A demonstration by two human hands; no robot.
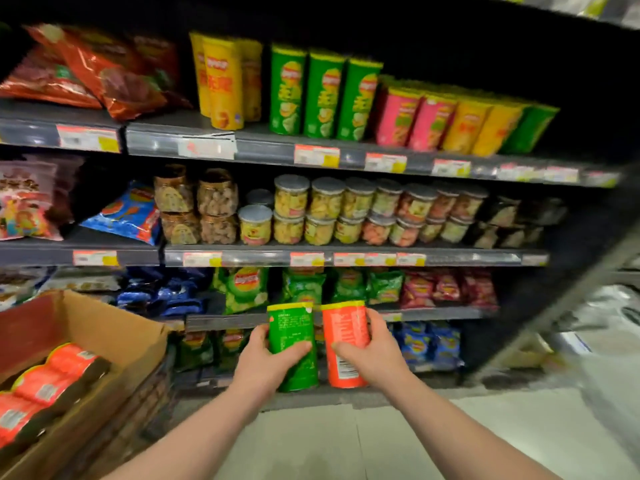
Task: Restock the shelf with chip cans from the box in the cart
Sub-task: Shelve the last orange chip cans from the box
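Left hand (266, 358): grips green can (294, 344) upright, ready to shelve.
Right hand (370, 355): grips orange can (346, 344), right of green can.
Box (104, 327): left of green can, holding more.

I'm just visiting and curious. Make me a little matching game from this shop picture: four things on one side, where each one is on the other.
Things:
1. green can
2. orange can
3. cardboard box
4. clear jars

Places:
A. in the right hand
B. on the second shelf from the top
C. in the left hand
D. at the lower left of the view

Pairs: 1-C, 2-A, 3-D, 4-B
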